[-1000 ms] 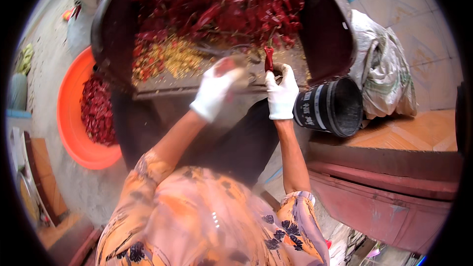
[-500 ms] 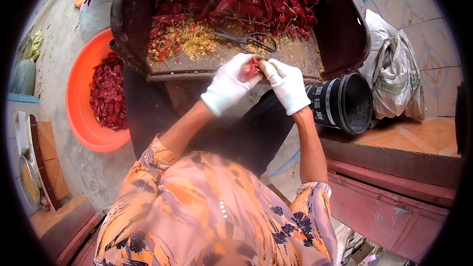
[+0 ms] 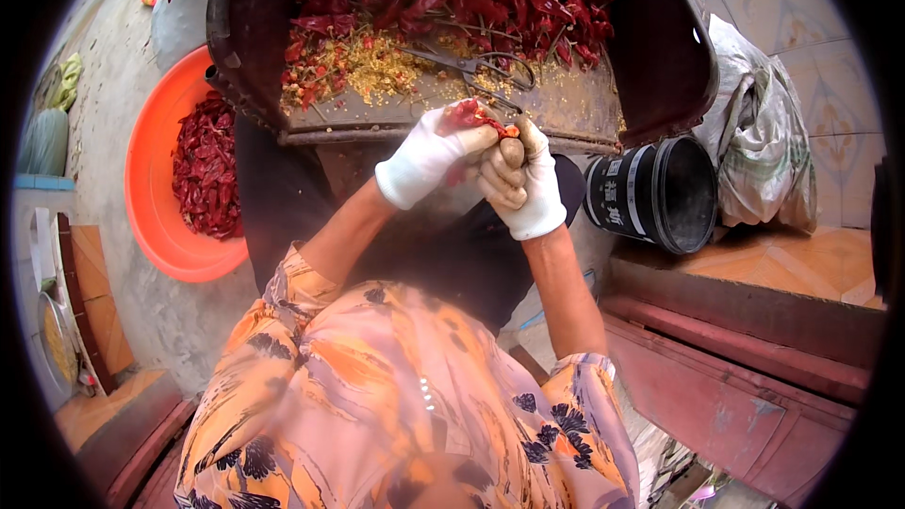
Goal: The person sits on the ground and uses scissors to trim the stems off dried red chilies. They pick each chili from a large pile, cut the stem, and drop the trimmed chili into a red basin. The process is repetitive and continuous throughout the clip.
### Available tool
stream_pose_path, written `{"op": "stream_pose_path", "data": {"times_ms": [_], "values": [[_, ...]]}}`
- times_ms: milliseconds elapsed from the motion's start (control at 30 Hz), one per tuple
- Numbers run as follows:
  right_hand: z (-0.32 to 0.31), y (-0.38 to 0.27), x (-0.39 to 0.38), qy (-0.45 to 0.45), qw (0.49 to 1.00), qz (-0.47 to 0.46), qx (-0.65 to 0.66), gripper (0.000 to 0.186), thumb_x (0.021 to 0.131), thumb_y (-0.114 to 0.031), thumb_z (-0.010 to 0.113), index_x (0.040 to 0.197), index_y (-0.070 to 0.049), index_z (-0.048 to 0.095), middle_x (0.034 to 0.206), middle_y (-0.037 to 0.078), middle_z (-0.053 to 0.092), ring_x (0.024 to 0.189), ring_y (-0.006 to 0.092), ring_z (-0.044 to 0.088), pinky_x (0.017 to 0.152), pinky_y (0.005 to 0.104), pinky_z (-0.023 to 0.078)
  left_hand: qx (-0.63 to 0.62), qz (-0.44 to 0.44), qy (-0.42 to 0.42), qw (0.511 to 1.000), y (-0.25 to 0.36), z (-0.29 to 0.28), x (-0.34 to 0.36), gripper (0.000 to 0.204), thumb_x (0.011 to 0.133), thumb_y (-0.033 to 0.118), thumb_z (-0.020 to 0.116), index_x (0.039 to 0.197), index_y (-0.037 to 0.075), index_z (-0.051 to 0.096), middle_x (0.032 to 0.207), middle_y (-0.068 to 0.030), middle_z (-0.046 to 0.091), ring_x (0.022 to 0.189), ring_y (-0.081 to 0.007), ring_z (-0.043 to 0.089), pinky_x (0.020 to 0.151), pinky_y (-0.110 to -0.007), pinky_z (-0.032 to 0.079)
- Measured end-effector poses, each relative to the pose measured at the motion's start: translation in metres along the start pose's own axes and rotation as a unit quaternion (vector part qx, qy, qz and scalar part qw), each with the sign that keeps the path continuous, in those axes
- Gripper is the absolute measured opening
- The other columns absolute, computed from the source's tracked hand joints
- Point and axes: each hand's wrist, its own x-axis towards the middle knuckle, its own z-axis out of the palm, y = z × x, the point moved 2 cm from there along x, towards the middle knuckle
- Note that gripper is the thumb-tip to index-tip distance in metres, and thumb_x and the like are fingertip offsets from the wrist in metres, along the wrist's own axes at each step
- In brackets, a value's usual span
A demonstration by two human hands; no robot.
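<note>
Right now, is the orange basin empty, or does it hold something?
It holds something: red peppers lie inside the orange basin.

L head cam, fisheye, facing dn

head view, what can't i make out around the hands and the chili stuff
All in the head view:
- Red chili: full shape, partly covered by the fingers of the left hand and right hand.
- Left palm: hidden behind the back of its own glove.
- Chili pile: far end, cut off by the top edge.
- White sack: contents, hidden by its own cloth.
</note>
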Motion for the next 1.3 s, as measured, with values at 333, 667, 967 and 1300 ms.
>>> {"op": "stream_pose_path", "data": {"times_ms": [333, 667, 967, 1300], "values": [[0.021, -0.026, -0.028, 0.027, 0.702, 0.123, -0.701, 0.042, 0.085, -0.038, 0.067, 0.108, -0.003, 0.064, 0.088, 0.011, 0.070, 0.076, 0.0198, 0.067, 0.070, 0.0308, 0.053, 0.234, 0.143, 0.252, 0.928, 0.053, -0.096, -0.048, 0.016, 0.089, 0.009, 0.068, 0.103, 0.005, 0.062, 0.081, -0.0019, 0.066, 0.071, -0.0073, 0.061, 0.065, -0.022, 0.048], [0.014, -0.092, 0.141, 0.259, 0.439, -0.219, -0.832, 0.034, 0.090, -0.034, 0.063, 0.113, -0.010, 0.063, 0.094, 0.020, 0.070, 0.089, 0.0365, 0.067, 0.080, 0.0422, 0.052, -0.017, 0.109, 0.238, 0.965, 0.019, -0.059, -0.014, 0.016, 0.088, 0.013, 0.070, 0.099, 0.003, 0.063, 0.089, -0.0030, 0.067, 0.076, -0.0136, 0.065, 0.072, -0.027, 0.052], [0.000, -0.015, 0.064, 0.237, 0.709, -0.328, -0.578, 0.015, 0.090, -0.012, 0.066, 0.102, -0.002, 0.064, 0.079, 0.006, 0.066, 0.070, 0.0061, 0.054, 0.066, 0.0245, 0.048, -0.122, 0.073, 0.144, 0.979, 0.023, -0.053, 0.004, 0.024, 0.093, 0.016, 0.065, 0.113, 0.003, 0.062, 0.098, -0.0088, 0.071, 0.064, -0.0121, 0.064, 0.055, -0.025, 0.051], [0.005, -0.011, 0.064, 0.166, 0.712, -0.250, -0.635, 0.021, 0.091, -0.019, 0.065, 0.100, -0.002, 0.071, 0.082, 0.010, 0.070, 0.070, 0.0124, 0.063, 0.068, 0.0270, 0.051, -0.109, 0.139, 0.212, 0.961, 0.026, -0.070, -0.003, 0.013, 0.090, 0.008, 0.066, 0.103, 0.006, 0.067, 0.090, -0.0040, 0.070, 0.080, -0.0132, 0.066, 0.070, -0.028, 0.055]]}}
